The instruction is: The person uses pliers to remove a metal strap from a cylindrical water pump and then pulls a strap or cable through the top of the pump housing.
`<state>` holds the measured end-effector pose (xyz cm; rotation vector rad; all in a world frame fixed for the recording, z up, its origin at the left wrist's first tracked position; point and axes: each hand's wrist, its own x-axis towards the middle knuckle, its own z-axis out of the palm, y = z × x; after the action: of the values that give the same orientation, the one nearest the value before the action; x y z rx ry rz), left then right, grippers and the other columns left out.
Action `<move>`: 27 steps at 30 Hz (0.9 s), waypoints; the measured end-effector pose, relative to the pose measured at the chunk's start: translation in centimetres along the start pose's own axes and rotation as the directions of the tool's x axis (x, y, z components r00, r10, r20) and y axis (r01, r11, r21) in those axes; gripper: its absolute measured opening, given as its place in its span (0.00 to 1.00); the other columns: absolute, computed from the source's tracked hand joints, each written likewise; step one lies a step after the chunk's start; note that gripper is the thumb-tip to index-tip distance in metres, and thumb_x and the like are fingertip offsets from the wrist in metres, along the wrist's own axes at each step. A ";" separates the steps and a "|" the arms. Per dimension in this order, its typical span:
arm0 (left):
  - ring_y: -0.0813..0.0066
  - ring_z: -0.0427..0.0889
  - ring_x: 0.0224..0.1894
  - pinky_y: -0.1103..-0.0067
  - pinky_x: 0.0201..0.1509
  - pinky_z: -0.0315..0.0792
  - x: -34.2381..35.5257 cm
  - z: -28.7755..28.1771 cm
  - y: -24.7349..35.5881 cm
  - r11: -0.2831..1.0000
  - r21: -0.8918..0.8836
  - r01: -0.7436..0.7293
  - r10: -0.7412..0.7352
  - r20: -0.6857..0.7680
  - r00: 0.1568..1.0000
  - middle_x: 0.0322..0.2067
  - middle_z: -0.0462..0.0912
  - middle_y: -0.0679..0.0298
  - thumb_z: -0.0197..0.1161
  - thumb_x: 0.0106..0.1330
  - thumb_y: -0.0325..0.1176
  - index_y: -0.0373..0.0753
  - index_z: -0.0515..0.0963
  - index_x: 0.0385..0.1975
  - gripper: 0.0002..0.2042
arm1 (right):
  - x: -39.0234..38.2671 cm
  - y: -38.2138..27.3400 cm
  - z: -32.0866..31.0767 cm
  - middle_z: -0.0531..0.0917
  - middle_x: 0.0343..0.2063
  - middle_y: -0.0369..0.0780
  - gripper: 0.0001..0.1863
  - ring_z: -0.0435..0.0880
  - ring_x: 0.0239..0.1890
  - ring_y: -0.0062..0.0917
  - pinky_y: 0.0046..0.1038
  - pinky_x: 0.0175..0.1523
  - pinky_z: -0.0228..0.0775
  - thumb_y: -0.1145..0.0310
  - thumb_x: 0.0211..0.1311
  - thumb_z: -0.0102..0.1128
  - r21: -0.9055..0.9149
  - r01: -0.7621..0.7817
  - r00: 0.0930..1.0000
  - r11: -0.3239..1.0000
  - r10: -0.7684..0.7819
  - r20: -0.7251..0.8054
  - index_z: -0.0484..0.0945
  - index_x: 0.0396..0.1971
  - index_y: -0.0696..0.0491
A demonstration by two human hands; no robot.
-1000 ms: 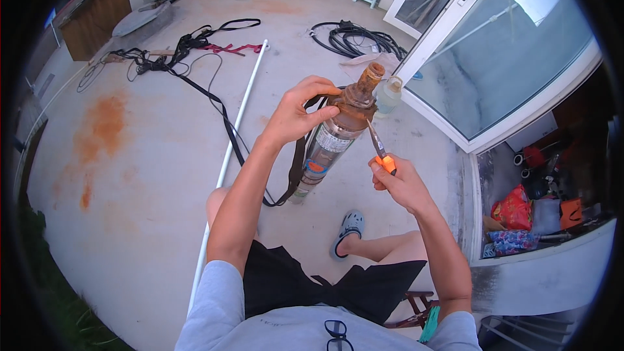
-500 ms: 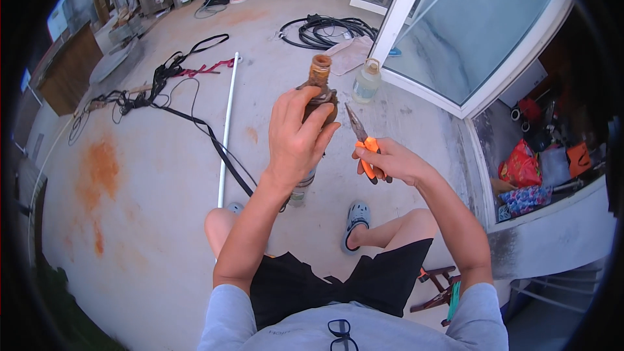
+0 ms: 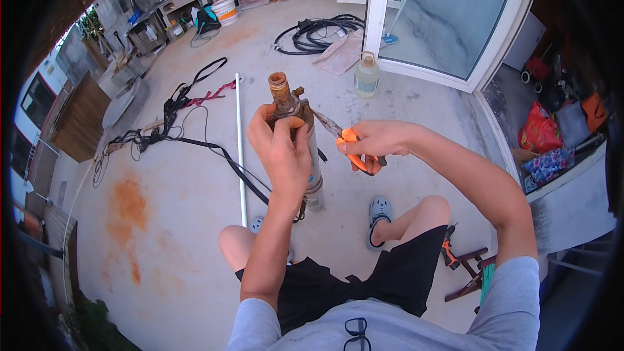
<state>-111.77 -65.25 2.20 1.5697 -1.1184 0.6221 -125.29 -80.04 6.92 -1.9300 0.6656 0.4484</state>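
My left hand [image 3: 281,145] is wrapped around the upper part of a long metal cylinder [image 3: 312,169] that stands upright between my knees. The cylinder has a rusty threaded neck [image 3: 281,90] at its top. My right hand [image 3: 377,142] grips orange-handled pliers [image 3: 343,139]; the pliers' jaws point left and reach the cylinder just below the rusty neck. Both forearms rise from the lower edge. I am seated, with grey sandals on the concrete floor.
A white pipe [image 3: 240,149] lies on the concrete to the left, with black straps and cables [image 3: 175,123] beside it. A plastic jug [image 3: 366,75] stands by a white-framed glass door [image 3: 448,19]. Coiled black hose [image 3: 318,29] lies farther back. A small tool [image 3: 448,253] rests at my right thigh.
The cylinder has come upright from a tilt and sits closer to me. My left hand has shifted up its top, and the pliers have swung in to its neck.
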 end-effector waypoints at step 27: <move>0.54 0.67 0.53 0.67 0.53 0.68 1.3 -0.2 1.5 0.988 0.048 0.147 -0.151 0.088 0.985 0.52 0.66 0.50 0.70 0.54 0.21 0.32 0.79 0.31 0.07 | 0.8 2.1 0.7 0.72 0.48 0.43 0.14 0.82 0.52 0.32 0.34 0.40 0.85 0.71 0.65 0.54 0.351 0.234 0.938 0.907 -0.305 0.162 0.68 0.48 0.58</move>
<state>-112.55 -65.52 4.02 1.7145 -1.0488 0.4802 -126.04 -80.34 4.71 -1.5988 0.2996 0.3384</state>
